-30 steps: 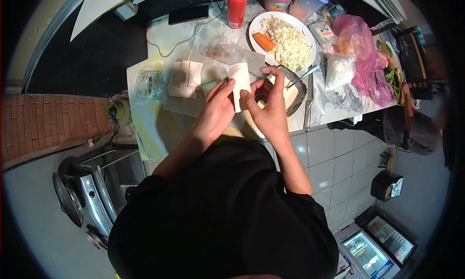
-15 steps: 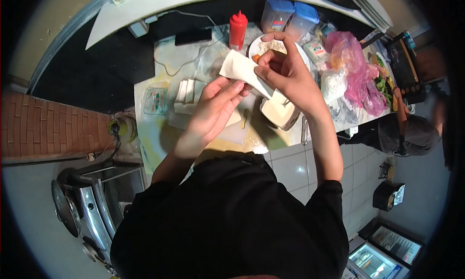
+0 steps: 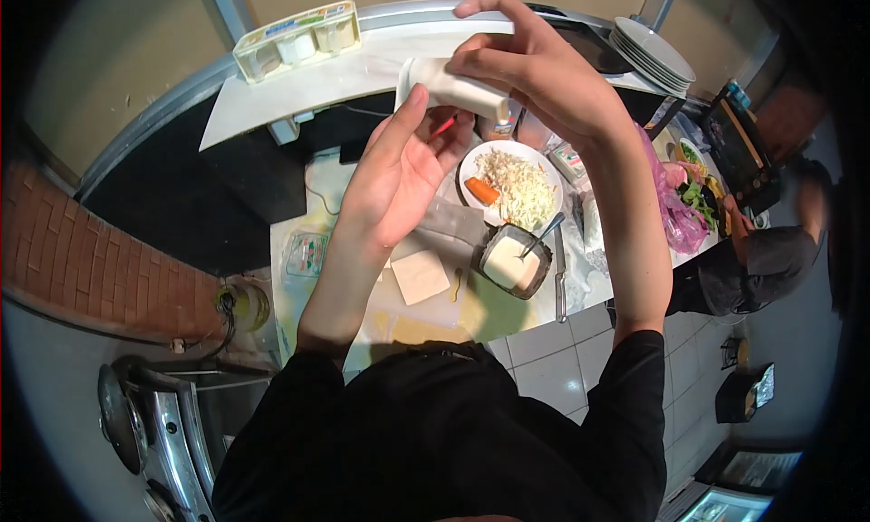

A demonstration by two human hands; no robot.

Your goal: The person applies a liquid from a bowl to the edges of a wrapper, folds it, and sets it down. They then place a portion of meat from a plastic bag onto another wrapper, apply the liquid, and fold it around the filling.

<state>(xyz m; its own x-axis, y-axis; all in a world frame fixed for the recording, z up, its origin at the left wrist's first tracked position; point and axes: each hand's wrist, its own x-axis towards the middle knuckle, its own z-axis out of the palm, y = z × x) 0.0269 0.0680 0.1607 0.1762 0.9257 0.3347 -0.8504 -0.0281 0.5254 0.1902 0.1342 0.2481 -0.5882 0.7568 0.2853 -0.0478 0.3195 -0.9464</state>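
A pale, partly rolled spring roll wrapper [image 3: 458, 89] is held up in the air between my two hands. My left hand [image 3: 399, 178] supports it from below, thumb against its left side and fingertips beneath. My right hand [image 3: 562, 82] pinches its top with the thumb, other fingers raised and curled. Whether anything lies inside the roll is hidden. Below are flat square wrappers [image 3: 420, 276] on a board, a square bowl [image 3: 541, 277] of creamy batter with a spoon [image 3: 546, 232], and a white plate [image 3: 468, 176] with shredded cabbage [image 3: 526, 188] and carrot [image 3: 481, 190].
A knife [image 3: 560, 282] lies right of the bowl. Pink plastic bags [image 3: 680, 218] and greens [image 3: 698, 203] fill the table's right side. On the raised shelf stand a pack of pots [image 3: 297, 43] and stacked plates [image 3: 648, 55]. Another person [image 3: 757, 268] works at far right.
Both hands have risen with the wrapper, towards the shelf. The camera view has tilted up, showing more shelf. The wrapper now looks turned, its rolled end facing right.
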